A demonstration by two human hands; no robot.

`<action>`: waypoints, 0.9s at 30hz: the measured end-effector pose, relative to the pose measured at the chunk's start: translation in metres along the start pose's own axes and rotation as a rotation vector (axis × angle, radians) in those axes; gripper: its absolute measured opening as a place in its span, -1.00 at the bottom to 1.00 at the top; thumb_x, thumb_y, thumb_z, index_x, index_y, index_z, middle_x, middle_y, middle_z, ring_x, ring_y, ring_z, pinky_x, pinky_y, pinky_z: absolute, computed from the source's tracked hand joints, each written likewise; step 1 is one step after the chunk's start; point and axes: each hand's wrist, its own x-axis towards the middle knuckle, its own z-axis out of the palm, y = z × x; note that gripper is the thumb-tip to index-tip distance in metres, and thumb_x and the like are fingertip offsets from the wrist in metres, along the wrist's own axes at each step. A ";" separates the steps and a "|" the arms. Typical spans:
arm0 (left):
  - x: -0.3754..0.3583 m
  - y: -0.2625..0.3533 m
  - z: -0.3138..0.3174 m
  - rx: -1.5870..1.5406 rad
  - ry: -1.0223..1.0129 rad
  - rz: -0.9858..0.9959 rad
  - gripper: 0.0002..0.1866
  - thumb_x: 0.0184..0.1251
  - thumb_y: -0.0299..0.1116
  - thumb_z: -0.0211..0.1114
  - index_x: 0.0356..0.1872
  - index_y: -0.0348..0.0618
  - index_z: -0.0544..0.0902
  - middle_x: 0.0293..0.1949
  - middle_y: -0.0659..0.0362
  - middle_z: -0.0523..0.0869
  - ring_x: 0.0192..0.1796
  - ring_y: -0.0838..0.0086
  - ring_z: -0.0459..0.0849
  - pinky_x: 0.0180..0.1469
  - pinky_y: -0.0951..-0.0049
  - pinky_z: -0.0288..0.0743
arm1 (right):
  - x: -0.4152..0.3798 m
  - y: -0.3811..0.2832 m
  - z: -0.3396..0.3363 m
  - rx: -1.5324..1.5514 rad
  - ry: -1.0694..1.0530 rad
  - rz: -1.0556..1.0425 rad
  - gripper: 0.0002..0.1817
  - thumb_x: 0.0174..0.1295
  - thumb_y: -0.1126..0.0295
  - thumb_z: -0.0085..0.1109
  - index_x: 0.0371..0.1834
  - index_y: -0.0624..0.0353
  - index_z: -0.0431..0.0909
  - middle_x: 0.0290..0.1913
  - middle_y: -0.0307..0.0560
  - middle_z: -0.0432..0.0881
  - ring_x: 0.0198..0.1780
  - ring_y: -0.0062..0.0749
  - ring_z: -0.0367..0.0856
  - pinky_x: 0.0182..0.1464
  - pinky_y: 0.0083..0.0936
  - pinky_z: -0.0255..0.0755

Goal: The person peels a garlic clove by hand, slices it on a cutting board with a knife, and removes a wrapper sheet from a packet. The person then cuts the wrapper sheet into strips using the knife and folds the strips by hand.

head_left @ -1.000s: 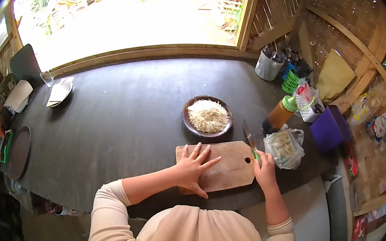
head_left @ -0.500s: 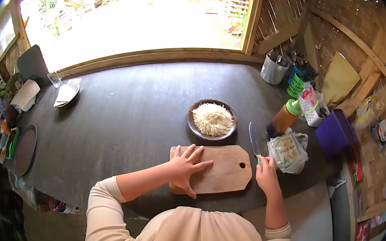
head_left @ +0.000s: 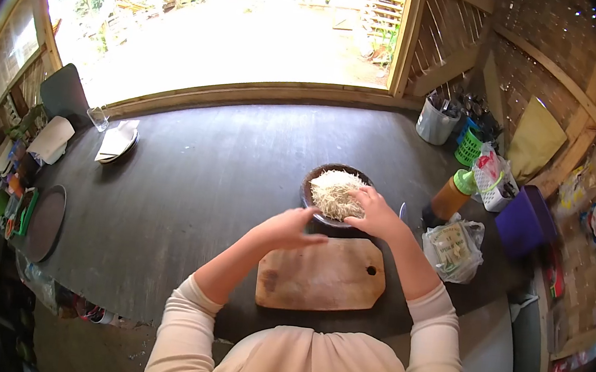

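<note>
A dark round bowl (head_left: 307,196) is heaped with pale, thin shreds (head_left: 335,190) that look like bean sprouts. My right hand (head_left: 376,216) reaches over the bowl's right side, its curved fingers apart at the heap's edge. On the other side, my left hand (head_left: 292,229) hovers near the bowl's lower left rim, open and slightly blurred. Below both hands lies a wooden cutting board (head_left: 321,275) with a hole at its right end. Of the knife, only part of the blade (head_left: 403,211) shows; my right forearm hides the rest.
To the right are a bottle with a green cap (head_left: 449,198), a clear plastic bag (head_left: 452,252), a purple container (head_left: 527,216) and baskets of utensils (head_left: 438,121). Plates with paper (head_left: 117,142) and a dark round tray (head_left: 45,223) lie left on the dark table (head_left: 197,175).
My right hand has let go of the knife and moved left to the bowl. My left hand has lifted off the cutting board and moved up toward the bowl.
</note>
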 end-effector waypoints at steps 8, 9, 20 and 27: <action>0.068 -0.061 0.006 -0.127 0.255 -0.297 -0.34 0.30 -0.24 0.33 0.26 -0.56 0.35 -0.34 -0.07 0.76 -0.27 0.25 0.78 -0.13 0.31 0.62 | 0.055 -0.003 0.012 -0.193 -0.169 0.177 -0.01 -0.19 0.00 0.53 0.43 -0.09 0.33 0.38 0.23 0.28 0.34 0.20 0.34 0.39 -0.15 0.28; 0.067 -0.061 0.006 -0.134 0.281 -0.258 -0.37 0.29 -0.26 0.33 0.23 -0.56 0.39 -0.36 -0.05 0.76 -0.28 0.28 0.78 -0.15 0.33 0.62 | 0.058 0.000 0.013 -0.196 -0.169 0.161 -0.05 -0.17 0.00 0.50 0.41 -0.10 0.36 0.36 0.16 0.32 0.33 0.16 0.35 0.37 -0.14 0.31; 0.101 -0.027 0.021 -0.339 0.235 -0.158 -0.63 0.26 -0.35 0.38 -0.06 -0.45 0.53 -0.46 0.04 0.73 -0.39 0.41 0.77 -0.28 0.38 0.61 | 0.059 0.041 -0.016 -0.076 0.043 0.106 -0.53 -0.03 0.30 0.33 0.03 0.12 0.64 0.00 0.12 0.66 0.06 -0.07 0.64 0.17 -0.27 0.50; 0.110 -0.001 0.030 -0.358 0.184 -0.161 -0.67 0.29 -0.35 0.37 -0.19 -0.46 0.51 -0.47 0.02 0.70 -0.42 0.37 0.77 -0.33 0.36 0.61 | 0.055 0.042 -0.060 0.022 -0.002 0.203 -0.59 0.05 0.31 0.30 0.02 0.12 0.67 -0.10 0.20 0.71 -0.04 -0.01 0.69 0.09 -0.31 0.53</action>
